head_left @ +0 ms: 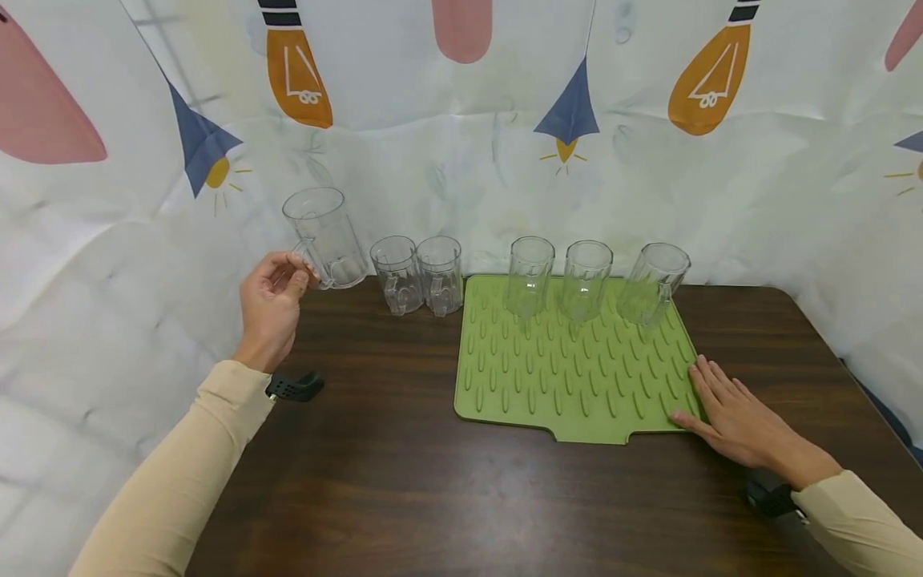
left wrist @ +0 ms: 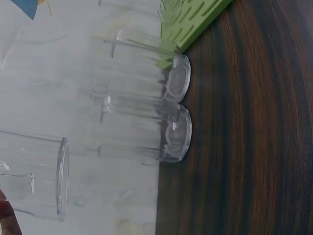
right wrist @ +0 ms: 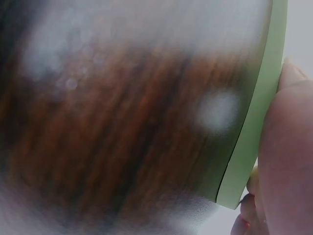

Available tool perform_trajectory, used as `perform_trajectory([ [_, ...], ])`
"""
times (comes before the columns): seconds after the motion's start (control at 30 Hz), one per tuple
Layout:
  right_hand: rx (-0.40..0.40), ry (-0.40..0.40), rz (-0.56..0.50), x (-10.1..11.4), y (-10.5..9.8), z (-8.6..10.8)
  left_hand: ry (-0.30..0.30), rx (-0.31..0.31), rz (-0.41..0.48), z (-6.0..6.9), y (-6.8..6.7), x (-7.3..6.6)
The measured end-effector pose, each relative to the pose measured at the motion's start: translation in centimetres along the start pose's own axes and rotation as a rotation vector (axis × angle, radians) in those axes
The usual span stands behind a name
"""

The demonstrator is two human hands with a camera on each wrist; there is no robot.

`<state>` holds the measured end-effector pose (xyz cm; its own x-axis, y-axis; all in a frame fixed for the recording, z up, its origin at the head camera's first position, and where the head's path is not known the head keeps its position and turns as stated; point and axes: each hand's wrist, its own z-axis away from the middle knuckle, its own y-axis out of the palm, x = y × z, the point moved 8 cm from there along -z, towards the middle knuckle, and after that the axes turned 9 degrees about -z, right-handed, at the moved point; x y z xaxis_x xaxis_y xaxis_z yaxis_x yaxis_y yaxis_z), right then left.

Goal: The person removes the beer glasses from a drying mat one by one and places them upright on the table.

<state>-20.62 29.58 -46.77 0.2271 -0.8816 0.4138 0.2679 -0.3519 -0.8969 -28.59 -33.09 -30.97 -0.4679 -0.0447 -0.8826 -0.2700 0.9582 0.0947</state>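
Observation:
In the head view my left hand [head_left: 274, 300] pinches the handle of a clear mug [head_left: 328, 240], holding it up at the left, above the table's back edge. Two clear mugs [head_left: 401, 280] [head_left: 441, 280] stand side by side to its right. The left wrist view shows the held mug [left wrist: 34, 176] at its left edge, with fingertips [left wrist: 7, 218] beside it. My right hand [head_left: 746, 421] rests with extended fingers at the right edge of a green ridged mat [head_left: 548, 385]. Three clear mugs [head_left: 529, 280] [head_left: 586, 284] [head_left: 651, 288] stand along the mat's back.
The dark wooden table [head_left: 389, 481] extends in front of the mat and to both sides. A white patterned cloth [head_left: 404, 176] hangs behind the table and around its sides.

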Motion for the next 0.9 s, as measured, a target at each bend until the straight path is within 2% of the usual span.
perform_trajectory([
  [0.13, 0.000, 0.001, -0.001, -0.1, 0.0, 0.0, -0.022, -0.015, -0.040, -0.1, -0.6, 1.2],
  [0.47, 0.002, 0.008, -0.001, -0.2, 0.1, 0.0, -0.122, -0.060, -0.152, -0.4, -1.7, 5.2],
  [0.6, -0.006, 0.008, -0.001, -0.2, 0.0, 0.0, -0.146, -0.069, -0.212, -0.5, -1.8, 6.5],
  [0.9, -0.011, 0.009, 0.001, -0.2, 0.0, -0.1, -0.226, -0.055, -0.275, -0.4, -1.7, 9.5],
])
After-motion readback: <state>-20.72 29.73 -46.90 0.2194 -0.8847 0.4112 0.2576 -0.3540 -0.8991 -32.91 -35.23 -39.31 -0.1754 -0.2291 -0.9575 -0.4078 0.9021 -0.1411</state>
